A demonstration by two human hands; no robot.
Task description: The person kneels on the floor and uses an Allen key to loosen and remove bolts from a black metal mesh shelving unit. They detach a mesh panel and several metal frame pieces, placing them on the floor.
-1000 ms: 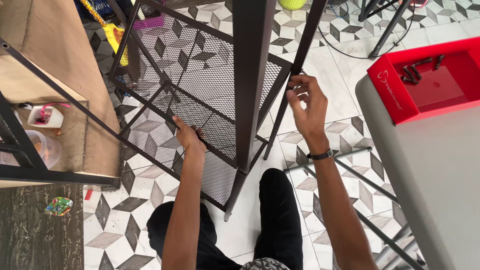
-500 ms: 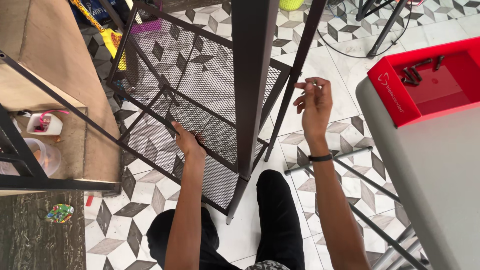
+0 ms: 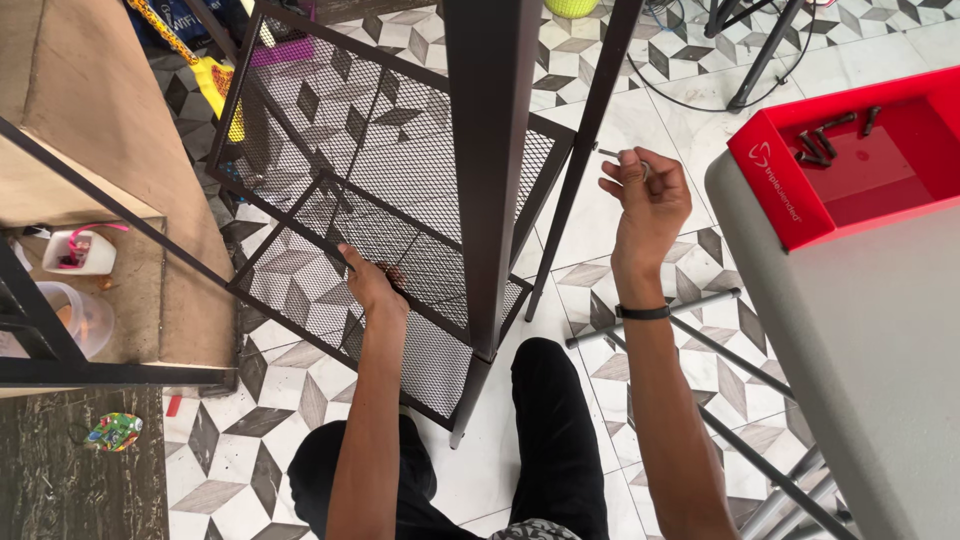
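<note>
A dark brown metal rack with mesh shelves (image 3: 330, 130) stands on the patterned tile floor in front of me. My left hand (image 3: 372, 283) grips the front bar of a lower mesh shelf (image 3: 300, 285). My right hand (image 3: 648, 200) is raised just right of the rack's thin rear post (image 3: 585, 150), fingers pinched on a small metal hex key (image 3: 612, 154) whose tip points toward the post. A thick front post (image 3: 492, 170) rises between my two hands.
A red tray (image 3: 790, 190) holding several dark bolts (image 3: 825, 140) sits on a grey table (image 3: 860, 350) at right. A tan cabinet (image 3: 90, 120) and black frame stand at left. My knees (image 3: 540, 400) are on the floor below the rack.
My right hand pulled back from the rear post and drifted right, now holding the small hex key clear of it. My left hand stayed on the shelf bar.
</note>
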